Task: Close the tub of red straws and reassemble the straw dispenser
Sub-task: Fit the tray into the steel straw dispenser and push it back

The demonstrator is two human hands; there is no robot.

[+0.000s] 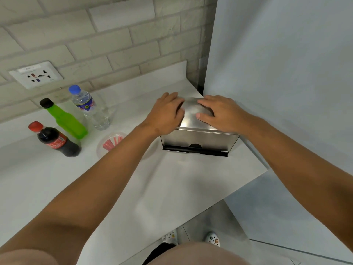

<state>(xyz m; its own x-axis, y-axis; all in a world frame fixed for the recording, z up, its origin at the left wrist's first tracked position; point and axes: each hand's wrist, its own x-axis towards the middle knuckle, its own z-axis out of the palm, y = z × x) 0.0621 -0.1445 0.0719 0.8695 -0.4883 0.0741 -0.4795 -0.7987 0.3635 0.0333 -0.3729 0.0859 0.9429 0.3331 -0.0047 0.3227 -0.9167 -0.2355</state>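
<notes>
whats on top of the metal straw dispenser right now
Both hands rest flat on the lid of the straw dispenser: the left hand at its left edge, the right hand on the right part. The bare lid shows between them. Whatever is inside the dispenser is hidden.

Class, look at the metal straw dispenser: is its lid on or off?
On. The steel lid lies flat atop the dispenser, with the left hand and right hand flat on it.

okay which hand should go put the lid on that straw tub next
Probably the left hand. The tub of red straws sits just left of the straw dispenser, beside the left forearm; the right hand would have to cross over.
</notes>
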